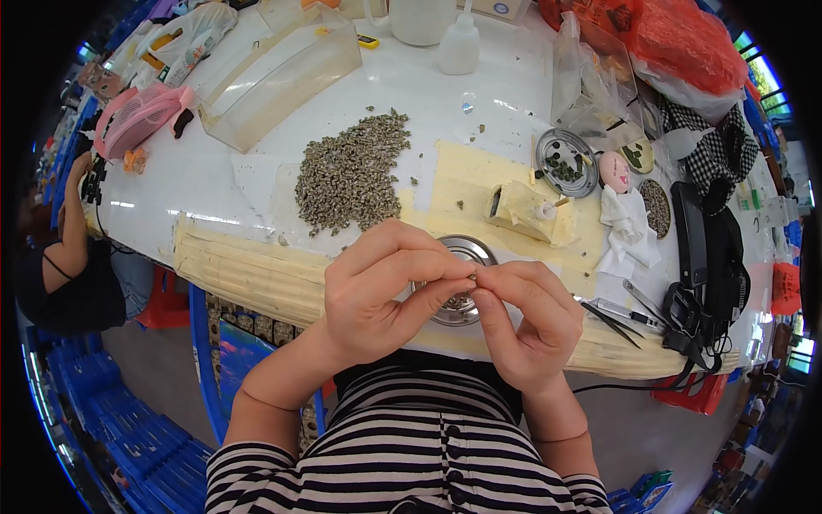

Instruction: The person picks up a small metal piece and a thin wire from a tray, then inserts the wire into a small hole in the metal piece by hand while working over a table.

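Note:
My left hand (pixel 381 291) and my right hand (pixel 533 319) meet in front of me, fingertips pinched together. A tiny metallic part (pixel 473 277) shows between them, too small to tell its kind. Beneath my fingers stands a round, shiny metal dish (pixel 469 247) with small metal pieces in it, partly hidden by both hands. Beyond my left hand lies a broad heap of small metal parts (pixel 351 176) on the white table. To the far right of the dish sits a small box wrapped in yellowish tape (pixel 524 214).
Tweezers (pixel 612 324) and a utility knife (pixel 629 312) lie at right, near a black strapped bag (pixel 706 265). Another metal dish (pixel 565 163) holds dark green pieces. A clear plastic tray (pixel 291 81) and white squeeze bottle (pixel 460 44) stand farther back. Someone sits at left (pixel 68 274).

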A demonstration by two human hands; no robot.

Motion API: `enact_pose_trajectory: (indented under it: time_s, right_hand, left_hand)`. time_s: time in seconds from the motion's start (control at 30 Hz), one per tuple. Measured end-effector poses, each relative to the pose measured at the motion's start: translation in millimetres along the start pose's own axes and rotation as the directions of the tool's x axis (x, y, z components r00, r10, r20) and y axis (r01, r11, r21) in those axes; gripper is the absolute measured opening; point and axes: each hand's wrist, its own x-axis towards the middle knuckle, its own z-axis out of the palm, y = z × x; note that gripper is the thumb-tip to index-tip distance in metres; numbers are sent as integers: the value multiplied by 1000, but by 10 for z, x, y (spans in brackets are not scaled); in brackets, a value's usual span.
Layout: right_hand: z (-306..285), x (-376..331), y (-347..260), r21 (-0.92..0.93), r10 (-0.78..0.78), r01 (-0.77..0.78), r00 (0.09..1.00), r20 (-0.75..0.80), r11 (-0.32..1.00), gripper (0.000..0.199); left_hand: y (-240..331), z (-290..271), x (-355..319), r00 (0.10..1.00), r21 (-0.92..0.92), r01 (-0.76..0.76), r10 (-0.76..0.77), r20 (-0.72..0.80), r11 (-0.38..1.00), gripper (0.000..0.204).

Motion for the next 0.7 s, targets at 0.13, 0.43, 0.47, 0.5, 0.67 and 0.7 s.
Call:
enact_pose_trajectory:
  time_s: [0.13,0.43,0.47,0.5,0.67,0.7]
  right_hand:
    - [-16,3,-3,-7,6,-6,1000,-9,1000,23]
    - [-27,-35,-5,263,293,-304,953,80,916,15]
    - [-28,-28,-26,354,378,-405,914,145,843,14]
    - [-27,-27,-32,408,399,-436,900,177,802,13]
    - [-56,-43,-4,513,414,-471,881,230,718,11]
    - [-56,-46,-2,480,401,-445,894,198,756,11]
  left_hand:
    - [-1,2,-10,1000,-17,-8,8,17,1000,20]
    - [-3,-18,-30,999,-4,-6,7,42,1000,22]
    - [-3,-15,-30,999,4,-20,20,40,1000,22]
    - [-6,-11,-33,999,13,-34,33,37,999,23]
    - [-12,-5,-16,997,32,-73,71,40,997,24]
    - [-17,1,-19,997,38,-74,73,37,996,23]
